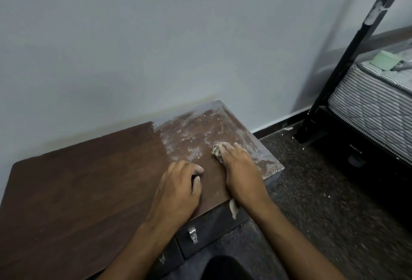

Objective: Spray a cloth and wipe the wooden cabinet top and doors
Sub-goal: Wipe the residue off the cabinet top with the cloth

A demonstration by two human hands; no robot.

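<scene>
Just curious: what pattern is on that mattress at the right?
Thin grey and white stripes on the mattress, shown in the head view.

Dim, soft shadows, edges warped, blurry

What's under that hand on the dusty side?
A crumpled cloth pokes out from under the right hand, pressed on the dusty part of the cabinet top. Most of the cloth is hidden beneath the fingers and palm.
</scene>
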